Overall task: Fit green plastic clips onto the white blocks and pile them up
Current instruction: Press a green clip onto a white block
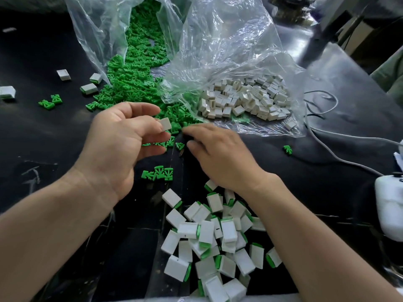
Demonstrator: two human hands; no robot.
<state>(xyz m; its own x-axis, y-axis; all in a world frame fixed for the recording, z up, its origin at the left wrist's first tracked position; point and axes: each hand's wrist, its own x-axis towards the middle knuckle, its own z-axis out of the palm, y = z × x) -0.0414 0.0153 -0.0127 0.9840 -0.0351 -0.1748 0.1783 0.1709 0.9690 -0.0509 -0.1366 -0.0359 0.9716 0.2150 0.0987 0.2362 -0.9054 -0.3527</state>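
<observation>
My left hand [122, 136] pinches a small white block [165, 123] between thumb and fingers above the black table. My right hand [216, 155] lies palm down beside it, its fingertips reaching into the loose green clips [176, 125] at the edge of the green heap; whether it holds a clip is hidden. A big spill of green clips [130, 81] pours from a clear bag. Bare white blocks [244, 99] lie in a second clear bag. Near me sits a pile of white blocks with green clips fitted [216, 240].
A few fitted blocks [88, 88] and stray clips [50, 102] lie at the left. Three loose clips [158, 172] rest between my hands. Grey cables [340, 158] and a white object [389, 205] sit at the right edge. The clear bags [229, 40] stand tall at the back.
</observation>
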